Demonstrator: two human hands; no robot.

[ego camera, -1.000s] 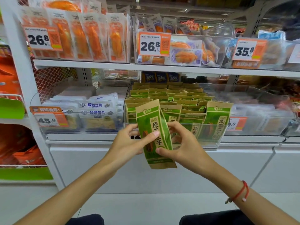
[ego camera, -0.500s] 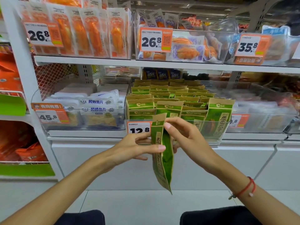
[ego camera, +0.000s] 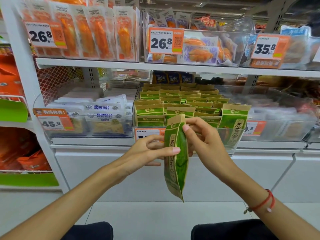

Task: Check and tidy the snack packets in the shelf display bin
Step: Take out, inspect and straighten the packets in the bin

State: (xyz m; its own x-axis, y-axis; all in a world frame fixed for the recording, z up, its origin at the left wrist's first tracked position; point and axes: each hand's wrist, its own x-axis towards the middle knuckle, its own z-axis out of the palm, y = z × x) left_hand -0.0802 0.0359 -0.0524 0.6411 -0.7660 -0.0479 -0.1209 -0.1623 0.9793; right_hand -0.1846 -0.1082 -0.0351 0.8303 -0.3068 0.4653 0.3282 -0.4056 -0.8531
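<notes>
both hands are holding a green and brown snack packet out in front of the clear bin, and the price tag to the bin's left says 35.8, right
Not quite. In the head view the tag left of the clear bin reads 45.8. Both the left hand and right hand do hold the green and brown snack packet.

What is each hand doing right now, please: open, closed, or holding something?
Left hand: pinches the green snack packet at its middle.
Right hand: holds the same packet near its top.
</notes>
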